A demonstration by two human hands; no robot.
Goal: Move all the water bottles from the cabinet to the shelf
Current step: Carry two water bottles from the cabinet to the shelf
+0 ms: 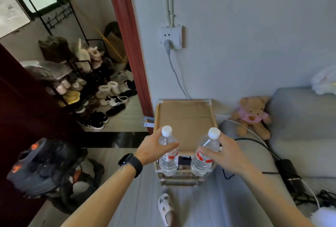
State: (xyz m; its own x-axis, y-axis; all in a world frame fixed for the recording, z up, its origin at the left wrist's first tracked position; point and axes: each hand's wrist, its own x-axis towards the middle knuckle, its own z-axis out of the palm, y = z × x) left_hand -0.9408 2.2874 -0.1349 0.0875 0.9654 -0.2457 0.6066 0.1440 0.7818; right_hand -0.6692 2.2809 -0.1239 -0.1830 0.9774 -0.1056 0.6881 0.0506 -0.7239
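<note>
Labels [171, 155] red/white, txt unreadable; L hand [154, 147] grips bottle [168, 165], R hand [224, 154] 2nd bottle [201, 165].

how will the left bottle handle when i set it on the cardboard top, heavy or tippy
The left bottle looks nearly full, so probably heavy for its size and fairly firm. Tall and narrow, it may tip if nudged on the cardboard top, then roll, being round. Its smooth clear plastic could slip in the left hand.
</note>
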